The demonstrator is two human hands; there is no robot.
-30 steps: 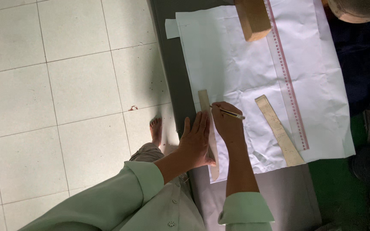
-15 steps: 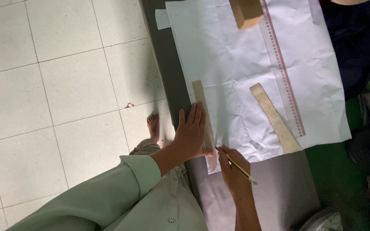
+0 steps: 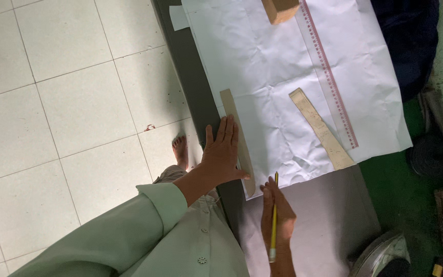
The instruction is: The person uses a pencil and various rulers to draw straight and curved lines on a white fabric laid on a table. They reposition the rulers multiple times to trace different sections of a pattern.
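Pressing left hand on curved ruler; pencil right.

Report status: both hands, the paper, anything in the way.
Left hand flat on curved ruler, pinning it to white paper. Right hand shut on yellow pencil at paper's near edge. Second wooden ruler, clear ruler, wood block lie apart.

The scene is lit evenly by soft, bright daylight. No glare is seen on the white paper, whose creases are faintly shaded. Focus is kept fairly sharp, though the green sleeve is slightly softened.
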